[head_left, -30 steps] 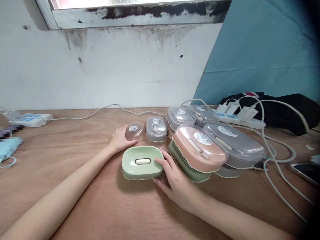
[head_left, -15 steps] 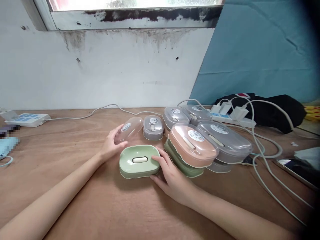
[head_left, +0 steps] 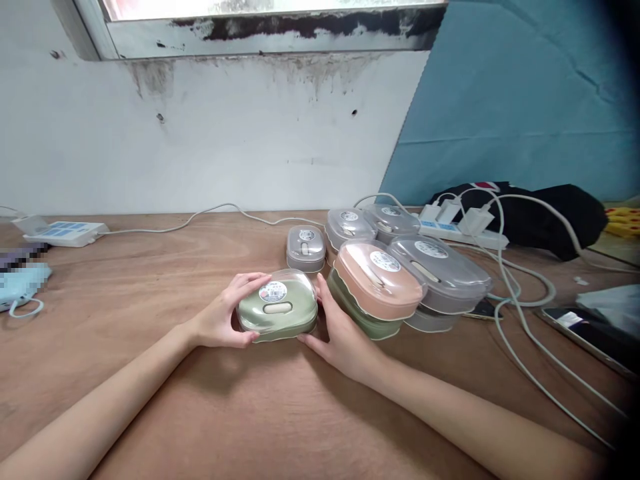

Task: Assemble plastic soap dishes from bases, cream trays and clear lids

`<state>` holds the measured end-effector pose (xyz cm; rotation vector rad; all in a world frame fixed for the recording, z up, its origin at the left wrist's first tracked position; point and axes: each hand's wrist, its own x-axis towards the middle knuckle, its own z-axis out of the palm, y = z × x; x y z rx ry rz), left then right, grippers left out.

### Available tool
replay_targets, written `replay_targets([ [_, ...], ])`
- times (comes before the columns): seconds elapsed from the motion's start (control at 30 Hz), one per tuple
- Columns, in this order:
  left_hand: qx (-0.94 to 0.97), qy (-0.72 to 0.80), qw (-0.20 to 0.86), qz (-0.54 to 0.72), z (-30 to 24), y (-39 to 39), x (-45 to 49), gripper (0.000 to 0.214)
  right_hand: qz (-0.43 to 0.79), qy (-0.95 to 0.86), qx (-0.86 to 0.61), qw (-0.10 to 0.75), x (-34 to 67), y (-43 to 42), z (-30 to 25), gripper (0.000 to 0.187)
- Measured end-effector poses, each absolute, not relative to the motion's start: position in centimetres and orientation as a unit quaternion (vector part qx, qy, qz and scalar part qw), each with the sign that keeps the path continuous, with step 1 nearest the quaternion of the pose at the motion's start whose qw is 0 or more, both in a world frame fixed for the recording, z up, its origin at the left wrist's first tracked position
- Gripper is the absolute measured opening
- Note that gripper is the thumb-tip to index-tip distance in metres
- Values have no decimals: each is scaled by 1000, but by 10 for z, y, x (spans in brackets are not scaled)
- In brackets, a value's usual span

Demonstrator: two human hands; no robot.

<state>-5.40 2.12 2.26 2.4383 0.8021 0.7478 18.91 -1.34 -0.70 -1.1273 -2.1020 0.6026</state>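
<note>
A green oblong lunch box [head_left: 300, 312] with a pale oval inset on top rests on the wooden table in front of me. Its clear plastic lid [head_left: 296, 279], with a round printed label, lies over the green top; whether it is fully seated I cannot tell. My left hand [head_left: 223, 317] grips the lid at the left end, thumb low at the front and fingers over the upper edge. At the right end, my right hand [head_left: 345, 337] holds the box between thumb and fingers. Just right of that hand sits a peach lunch box [head_left: 367, 290] stacked on another green box [head_left: 363, 317].
Several grey lunch boxes [head_left: 455, 277] stand behind and to the right, with a small grey one [head_left: 306, 257] nearest the wall. A power strip [head_left: 487, 237] with chargers and looping white cables [head_left: 533, 333] lies right. Another power strip [head_left: 65, 233] sits far left.
My left hand has brought the clear lid right and down from beside the green lunch box onto its top. My right fingers have shifted from the top to its right side.
</note>
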Motion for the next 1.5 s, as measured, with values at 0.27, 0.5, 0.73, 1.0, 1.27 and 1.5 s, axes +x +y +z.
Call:
replay_targets([
  [0.27,893,289,274,210,33,21,-53,82,213,-807,-462,301,190,-16,-1,79],
  [0.5,890,295,266,223,30,27,-58,81,196,-824,-429,314,189,-15,-3,81],
  [0.73,869,286,323,241,31,27,-60,74,175,-825,-437,314,186,-13,-4,85],
  [1.0,886,310,278,205,29,25,-61,85,184,-830,-433,298,188,-14,-4,86],
  [1.27,902,319,205,208,26,23,-56,92,197,-830,-440,280,189,-20,-5,88],
  [1.5,847,390,73,355,52,39,-57,78,212,-838,-435,251,191,-22,-5,88],
])
